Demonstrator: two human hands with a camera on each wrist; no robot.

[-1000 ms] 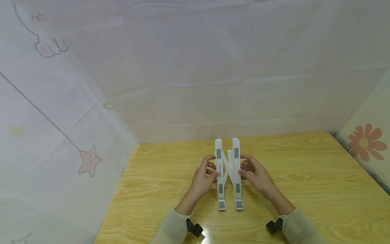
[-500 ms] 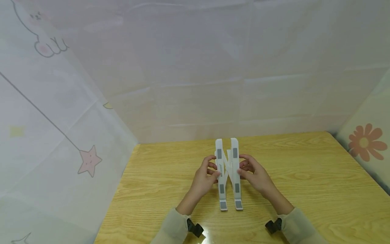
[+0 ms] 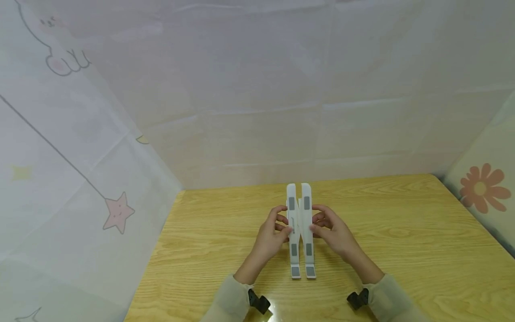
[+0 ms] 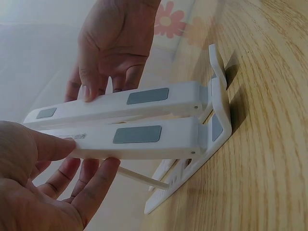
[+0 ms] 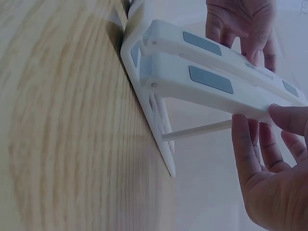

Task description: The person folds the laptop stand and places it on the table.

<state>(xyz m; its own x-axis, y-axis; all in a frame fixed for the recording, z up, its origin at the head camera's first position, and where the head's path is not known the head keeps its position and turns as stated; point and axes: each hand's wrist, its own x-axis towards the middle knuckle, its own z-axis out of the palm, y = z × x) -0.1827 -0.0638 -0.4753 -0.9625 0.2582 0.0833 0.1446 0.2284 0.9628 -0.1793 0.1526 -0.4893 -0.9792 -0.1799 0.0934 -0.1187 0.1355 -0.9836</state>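
1. Two hands on one stand (image 3: 300, 230), which sits upright mid-bench (image 3: 402, 232), near the person, feet on the wood.
2. Left hand (image 3: 273, 232): thumb on top of the left rail, fingers curled under and against its outer side; grip is a loose pinch on that rail, not a full wrap.
3. Right hand (image 3: 331, 232): same on the right rail, thumb over, fingers along the outer face, partly curled.
4. Rails lie nearly parallel and almost touching; only a thin gap shows between them in the head view.
5. To do this step well, I'd say: squeeze evenly from both sides, keep the rails level, and keep fingertips off the inner faces so nothing gets pinched in the closing gap.
6. Likely also wise to keep the feet planted on the bench so the stand does not twist.
7. Stand: white hard plastic, smooth and matte; long flat rails with rounded ends, and grey rectangular pads (image 4: 137, 134) that look rubbery.
8. Thin white cross-struts (image 5: 197, 131) run under the rails, and upturned lips sit at the front ends.
9. Bench: light wood grain, glossy, with glare near the sleeves.
10. Backdrop: pale sheeting (image 3: 100, 179) printed with a star and a flower.
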